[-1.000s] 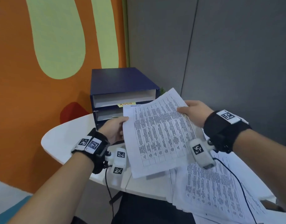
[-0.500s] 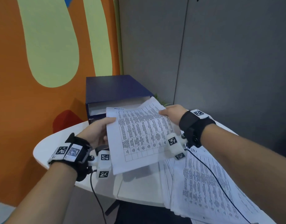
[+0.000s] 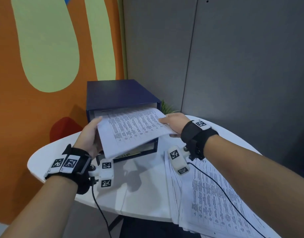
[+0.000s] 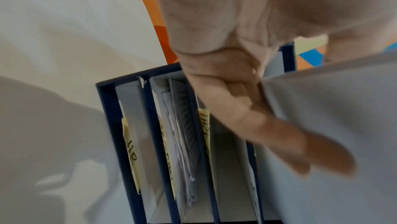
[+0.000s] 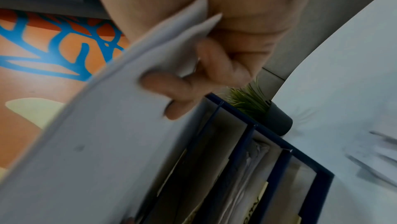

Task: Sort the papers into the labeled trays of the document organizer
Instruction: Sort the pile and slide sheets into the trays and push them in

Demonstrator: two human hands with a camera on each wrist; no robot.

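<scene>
A printed sheet [image 3: 130,129] with a table on it hangs level in front of the dark blue document organizer [image 3: 120,93], its far edge at the mouth of the top tray. My left hand [image 3: 89,134] pinches its left edge, and my right hand [image 3: 171,121] pinches its right corner. In the left wrist view the fingers [image 4: 247,118] curl under the paper [image 4: 333,125]. The right wrist view shows fingers [image 5: 171,91] under the sheet [image 5: 96,142]. Yellow labels [image 4: 131,153] mark the trays; a middle tray holds papers [image 4: 182,151].
A spread stack of printed papers [image 3: 208,203] lies on the white table [image 3: 144,194] at the right, under my right forearm. A small green plant [image 3: 166,107] stands behind the organizer. Orange and grey walls close off the back.
Both hands have carried the sheet forward and tipped it flatter, so its far edge now reaches the organizer's top tray opening.
</scene>
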